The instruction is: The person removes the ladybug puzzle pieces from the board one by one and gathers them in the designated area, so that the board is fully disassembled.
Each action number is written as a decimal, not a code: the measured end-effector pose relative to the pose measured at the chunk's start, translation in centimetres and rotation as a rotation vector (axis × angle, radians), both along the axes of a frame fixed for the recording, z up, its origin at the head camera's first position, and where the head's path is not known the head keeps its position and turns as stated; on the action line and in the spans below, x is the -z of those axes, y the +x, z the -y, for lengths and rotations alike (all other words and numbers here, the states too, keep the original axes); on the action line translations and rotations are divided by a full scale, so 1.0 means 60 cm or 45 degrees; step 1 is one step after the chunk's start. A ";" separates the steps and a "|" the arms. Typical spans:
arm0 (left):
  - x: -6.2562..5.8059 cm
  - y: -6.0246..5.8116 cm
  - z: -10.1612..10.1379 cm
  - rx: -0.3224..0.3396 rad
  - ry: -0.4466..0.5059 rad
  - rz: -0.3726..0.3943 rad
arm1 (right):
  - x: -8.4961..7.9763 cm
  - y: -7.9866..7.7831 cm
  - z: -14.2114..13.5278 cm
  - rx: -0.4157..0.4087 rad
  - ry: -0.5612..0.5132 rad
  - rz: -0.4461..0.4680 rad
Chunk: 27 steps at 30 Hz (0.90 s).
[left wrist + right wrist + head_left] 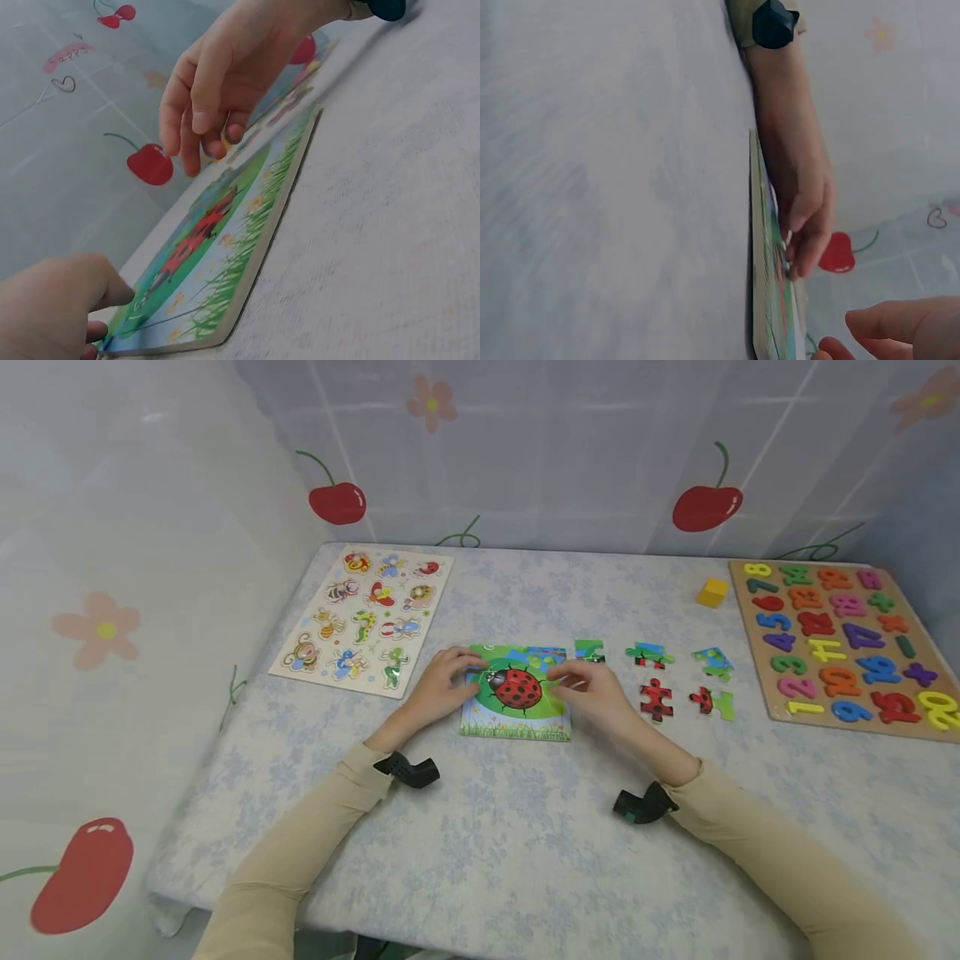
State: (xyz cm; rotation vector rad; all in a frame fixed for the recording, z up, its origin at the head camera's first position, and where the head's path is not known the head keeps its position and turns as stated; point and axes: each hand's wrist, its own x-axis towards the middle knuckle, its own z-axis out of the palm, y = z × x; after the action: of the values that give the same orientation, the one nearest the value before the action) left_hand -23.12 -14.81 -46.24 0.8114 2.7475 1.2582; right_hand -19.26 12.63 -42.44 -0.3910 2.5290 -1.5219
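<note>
A flat square board (517,727) printed with a red ladybug on green lies in front of the person. At its left edge is the left hand (442,681), thumb and fingertips touching the board's side and face, fingers loosely bent. The right hand (592,693) is over the right edge, fingers relaxed and slightly curled; in the left wrist view this right hand (225,82) hangs above the board with nothing visible in it. Just right of the board are several jigsaw pieces, among them a red spotted piece (656,700) and a blue-green piece (712,662).
A board of insect pictures (360,618) lies at the back left. On the right is a wooden board (780,693) with coloured numbers and signs, a yellow cube (712,592) beside it. A patterned cloth covers the table (510,843); a printed curtain (540,460) hangs behind.
</note>
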 end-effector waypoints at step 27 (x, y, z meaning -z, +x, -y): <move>-0.012 -0.008 0.021 0.178 -0.167 0.125 | 0.036 -0.033 0.118 -0.129 -0.054 -0.185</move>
State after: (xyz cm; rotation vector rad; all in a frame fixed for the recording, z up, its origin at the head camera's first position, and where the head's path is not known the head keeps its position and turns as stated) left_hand -23.57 -16.07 -45.52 0.8865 2.6133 1.0513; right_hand -21.21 5.57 -44.62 -0.6480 2.5422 -1.5648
